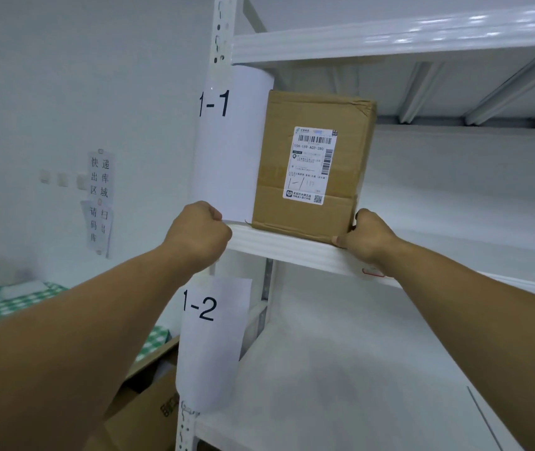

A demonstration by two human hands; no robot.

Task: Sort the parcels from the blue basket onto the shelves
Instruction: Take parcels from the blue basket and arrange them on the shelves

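Observation:
A brown cardboard parcel (pixel 311 164) with a white shipping label stands upright on the white shelf (pixel 292 247), at its left end beside the paper sign "1-1" (pixel 227 141). My right hand (pixel 368 237) is at the parcel's lower right corner, thumb on the bottom front edge and fingers curled round the side. My left hand (pixel 197 234) is a curled fist against the shelf's front left corner, just under the sign's lower edge, with nothing visible in it. The blue basket is out of view.
The shelf below, marked by the sign "1-2" (pixel 209 336), holds nothing in view. A shelf board (pixel 389 37) runs overhead. At the lower left are a green checked tabletop (pixel 5 304), open cardboard boxes (pixel 148 402) on the floor and paper notices (pixel 100 200) on the wall.

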